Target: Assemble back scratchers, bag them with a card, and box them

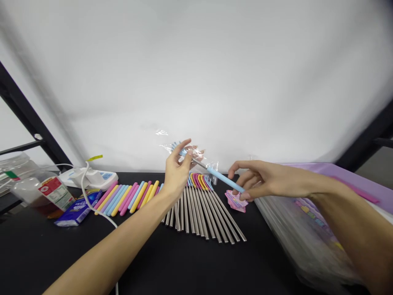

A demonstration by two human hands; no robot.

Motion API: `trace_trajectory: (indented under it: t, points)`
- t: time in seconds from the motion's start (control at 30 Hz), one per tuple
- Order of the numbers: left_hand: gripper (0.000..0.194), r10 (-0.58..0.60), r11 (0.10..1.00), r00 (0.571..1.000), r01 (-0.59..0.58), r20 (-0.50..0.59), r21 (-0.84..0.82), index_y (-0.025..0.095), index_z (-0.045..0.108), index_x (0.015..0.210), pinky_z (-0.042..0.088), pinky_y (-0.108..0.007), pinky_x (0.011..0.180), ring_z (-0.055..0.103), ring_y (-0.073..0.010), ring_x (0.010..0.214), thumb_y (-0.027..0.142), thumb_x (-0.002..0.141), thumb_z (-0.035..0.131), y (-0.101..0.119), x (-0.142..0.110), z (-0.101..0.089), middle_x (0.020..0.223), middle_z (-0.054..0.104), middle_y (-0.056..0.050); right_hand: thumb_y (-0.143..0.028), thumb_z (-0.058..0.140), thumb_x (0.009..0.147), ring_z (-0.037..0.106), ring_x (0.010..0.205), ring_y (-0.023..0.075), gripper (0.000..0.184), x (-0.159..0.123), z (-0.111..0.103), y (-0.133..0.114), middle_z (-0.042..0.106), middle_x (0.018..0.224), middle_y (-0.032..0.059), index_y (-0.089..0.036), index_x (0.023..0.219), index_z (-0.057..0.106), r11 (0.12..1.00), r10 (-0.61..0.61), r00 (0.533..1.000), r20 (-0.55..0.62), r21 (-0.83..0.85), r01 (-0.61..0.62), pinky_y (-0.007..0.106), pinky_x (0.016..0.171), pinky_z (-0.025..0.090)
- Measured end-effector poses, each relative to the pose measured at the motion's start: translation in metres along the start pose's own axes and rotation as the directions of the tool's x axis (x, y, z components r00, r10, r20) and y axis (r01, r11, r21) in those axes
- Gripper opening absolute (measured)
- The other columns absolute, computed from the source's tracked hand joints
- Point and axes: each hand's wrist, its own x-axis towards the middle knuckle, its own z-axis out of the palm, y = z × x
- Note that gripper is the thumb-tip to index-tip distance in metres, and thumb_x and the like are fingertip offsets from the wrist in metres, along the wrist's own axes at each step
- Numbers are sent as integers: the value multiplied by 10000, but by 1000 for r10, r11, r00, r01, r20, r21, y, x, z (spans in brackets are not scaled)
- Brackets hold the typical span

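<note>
A light blue back scratcher (226, 179) with a metal shaft is held slantwise above the table. My left hand (178, 170) pinches it near its claw end, where a crinkled clear plastic sleeve (196, 155) also lies about my fingers. With thumb and fingertips, my right hand (260, 179) grips the end of the blue handle. Below lie several metal rods (211, 215) fanned out side by side, with blue, yellow and pink curved ends at the back. A row of coloured handles (132, 198) is beside them on the left. One pink printed card (236, 200) rests below my right hand.
Clear plastic bags (285, 233) with printed cards lie at the right, by a lilac container (350, 176). To the left are a power strip (102, 178), a white cable (84, 186), a blue packet (79, 209) and a labelled bottle (37, 192). A white wall stands behind.
</note>
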Motion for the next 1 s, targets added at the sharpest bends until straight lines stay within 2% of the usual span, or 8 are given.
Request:
trace_trajectory:
  t: [0.17, 0.27, 0.4, 0.5, 0.63, 0.77, 0.87, 1.0]
  points:
    - [286, -16, 998, 999, 14, -35, -56, 217, 582, 1154, 529, -409, 964, 681, -225, 1039, 265, 881, 650, 3, 4, -3, 1119, 650, -83, -363, 780, 725, 697, 834, 239, 371, 0, 0, -1, 725, 910, 63, -195, 1006, 604, 997, -75, 996, -52, -28, 74, 356, 783, 535]
    - [299, -30, 997, 999, 29, -15, -66, 211, 567, 1165, 539, -396, 937, 679, -233, 1047, 275, 884, 646, 4, 2, -1, 1136, 647, -94, -374, 784, 708, 678, 751, 212, 301, 6, 7, -4, 710, 801, 48, -180, 877, 628, 983, -154, 975, -160, -123, 135, 318, 700, 521]
    - [321, -54, 998, 996, 57, 67, -41, 206, 571, 1164, 568, -395, 866, 692, -244, 1000, 290, 869, 665, 2, -4, 4, 1101, 658, -102, -388, 756, 733, 587, 635, 151, 259, 14, 16, -8, 625, 661, -8, -194, 733, 583, 915, -287, 897, -337, -373, 153, 275, 601, 443]
    - [279, -81, 994, 984, 92, 156, -59, 199, 583, 1139, 573, -405, 869, 702, -233, 956, 280, 880, 649, 0, -10, 10, 1070, 663, -92, -389, 796, 676, 486, 601, 122, 338, 19, 22, -9, 528, 638, -44, -208, 698, 511, 847, -361, 831, -423, -521, 103, 253, 540, 363]
    - [242, -89, 988, 970, 115, 225, -104, 195, 587, 1107, 566, -428, 910, 689, -238, 997, 253, 880, 646, 1, -13, 12, 1047, 651, -75, -406, 847, 592, 474, 657, 135, 423, 23, 25, -8, 535, 747, -33, -222, 772, 512, 829, -399, 773, -493, -555, 74, 258, 560, 367]
    - [323, -96, 990, 971, 115, 219, -76, 216, 573, 1146, 588, -447, 848, 660, -279, 1061, 260, 847, 685, 5, -10, 9, 1105, 630, -89, -428, 797, 666, 571, 715, 155, 387, 23, 24, -4, 627, 939, 29, -212, 893, 571, 924, -323, 837, -441, -340, 177, 290, 627, 466]
    - [378, -108, 993, 979, 115, 176, -34, 222, 555, 1184, 591, -443, 816, 661, -291, 1053, 284, 837, 693, 7, -6, 5, 1140, 626, -104, -446, 764, 717, 604, 684, 166, 368, 22, 21, -2, 652, 831, 28, -202, 931, 590, 948, -276, 902, -332, -252, 197, 301, 624, 483]
    - [403, -116, 992, 979, 123, 169, -33, 223, 537, 1196, 587, -429, 808, 665, -289, 1042, 297, 833, 695, 7, -3, 0, 1169, 615, -109, -451, 755, 744, 659, 754, 201, 458, 20, 16, 0, 697, 816, 32, -219, 1087, 561, 970, -214, 944, -252, -167, 176, 324, 679, 518]
